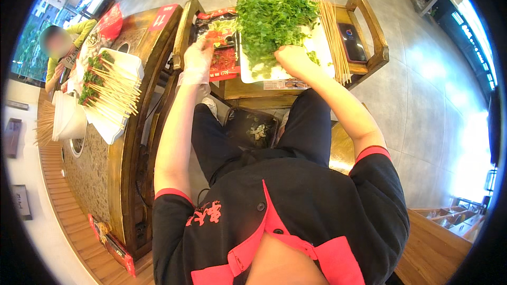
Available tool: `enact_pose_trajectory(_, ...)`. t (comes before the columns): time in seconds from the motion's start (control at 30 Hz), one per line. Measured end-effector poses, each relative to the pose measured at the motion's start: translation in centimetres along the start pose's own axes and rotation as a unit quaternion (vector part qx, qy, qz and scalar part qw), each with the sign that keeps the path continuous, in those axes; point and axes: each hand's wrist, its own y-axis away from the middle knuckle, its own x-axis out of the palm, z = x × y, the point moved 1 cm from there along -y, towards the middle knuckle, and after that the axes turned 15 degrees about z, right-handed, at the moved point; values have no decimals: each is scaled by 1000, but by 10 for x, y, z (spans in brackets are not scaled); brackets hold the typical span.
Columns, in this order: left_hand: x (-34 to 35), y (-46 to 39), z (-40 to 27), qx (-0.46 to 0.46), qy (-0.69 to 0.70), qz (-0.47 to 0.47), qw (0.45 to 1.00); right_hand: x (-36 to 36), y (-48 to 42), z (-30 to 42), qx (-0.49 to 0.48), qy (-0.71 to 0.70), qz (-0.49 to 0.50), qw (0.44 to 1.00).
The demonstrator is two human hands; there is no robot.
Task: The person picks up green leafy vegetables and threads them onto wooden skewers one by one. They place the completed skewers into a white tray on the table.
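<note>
Before me, a white tray bears a heap of leafy green herbs, likely cilantro. My right hand is bare, its fingers curled at the herbs' near edge; whether it grips any is hidden. My left hand, in a clear plastic glove, pinches a small orange-red food piece above a printed red-and-black package. Long bamboo skewers lie along the tray's right side. At the left, a white tray holds skewers wrapped with greens.
A phone lies on the wooden chair's seat at the right, inside its armrest. On the left table stands a white tub near loose skewers. Another person sits beyond. A dark bin stands between my legs.
</note>
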Motion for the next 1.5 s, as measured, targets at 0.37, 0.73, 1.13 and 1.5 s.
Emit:
enact_pose_trajectory(0.37,28,-27,3,-201,-549,188,790,-39,36,-74,55,-209,1,976)
enact_pose_trajectory(0.73,25,-33,29,-126,-614,243,741,-13,24,-47,-1,-106,50,993)
enact_pose_trajectory(1.13,17,-29,23,-152,-538,182,809,-23,7,-47,51,-63,-44,996)
enact_pose_trajectory(1.5,0,-22,32,-117,-507,112,847,-38,33,-66,3,-166,80,983)
